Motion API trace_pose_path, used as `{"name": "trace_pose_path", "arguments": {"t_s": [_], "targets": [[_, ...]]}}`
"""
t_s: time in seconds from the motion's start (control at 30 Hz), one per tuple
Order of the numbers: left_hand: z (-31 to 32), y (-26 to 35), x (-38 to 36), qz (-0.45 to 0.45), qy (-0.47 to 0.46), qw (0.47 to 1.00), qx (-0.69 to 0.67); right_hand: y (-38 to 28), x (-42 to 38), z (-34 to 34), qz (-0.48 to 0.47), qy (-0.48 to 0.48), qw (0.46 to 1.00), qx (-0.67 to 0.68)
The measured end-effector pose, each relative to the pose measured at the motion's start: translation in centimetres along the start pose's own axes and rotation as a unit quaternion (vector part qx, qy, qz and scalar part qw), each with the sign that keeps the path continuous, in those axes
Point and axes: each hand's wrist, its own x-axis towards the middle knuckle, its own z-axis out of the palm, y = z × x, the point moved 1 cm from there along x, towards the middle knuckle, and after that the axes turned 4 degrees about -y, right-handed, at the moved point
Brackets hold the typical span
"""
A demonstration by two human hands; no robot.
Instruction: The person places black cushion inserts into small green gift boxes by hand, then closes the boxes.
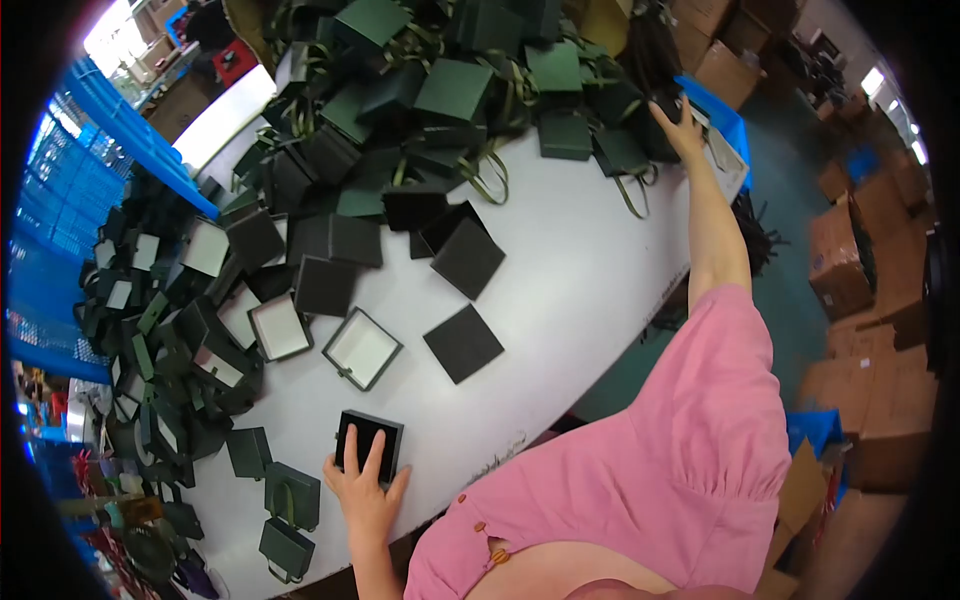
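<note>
- white tbl (585,235), green boxes (455,90) heaped 11 o'clock
- blk-lined box (389,448): under l. hand (367,490), 12 o'clock of palm
- l. grip: splayed wide
- r. hand (685,135): farther, 1 o'clock of box; grip can't tell

The dark, black-padded box (389,445) lies on the white table (560,260).
</note>
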Motion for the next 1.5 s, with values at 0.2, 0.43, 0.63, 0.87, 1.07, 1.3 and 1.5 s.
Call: {"name": "trace_pose_path", "arguments": {"t_s": [0.2, 0.43, 0.63, 0.87, 1.07, 1.3, 1.5], "targets": [[-0.9, 2.1, 0.0, 0.005, 0.022, 0.994, 0.108, -2.4, -4.2, 3.4, -0.135, -0.190, 0.971, 0.050], [0.0, 2.5, 1.5, -0.002, 0.051, 0.999, -0.012, -6.9, -22.7, 3.2, -0.265, -0.077, 0.958, 0.084], [-0.3, 2.2, 1.0, 0.001, 0.062, 0.998, -0.015, -14.3, -34.9, 2.9, -0.358, -0.198, 0.909, 0.082], [0.5, -0.2, -1.9, -0.019, 0.092, 0.995, -0.023, -18.9, -37.3, 0.5, -0.462, -0.177, 0.857, 0.145], [1.5, -3.0, -4.5, -0.018, 0.145, 0.982, -0.118, -22.7, -38.5, -4.9, -0.749, -0.361, 0.554, 0.051], [2.9, 0.0, -2.1, 0.174, 0.042, 0.843, -0.508, -28.3, -37.0, -1.6, -0.661, -0.495, 0.548, -0.130], [6.2, 5.5, 7.6, 0.222, 0.007, 0.805, -0.550, -26.8, -35.8, 3.2, -0.643, -0.453, 0.601, -0.147]]}}
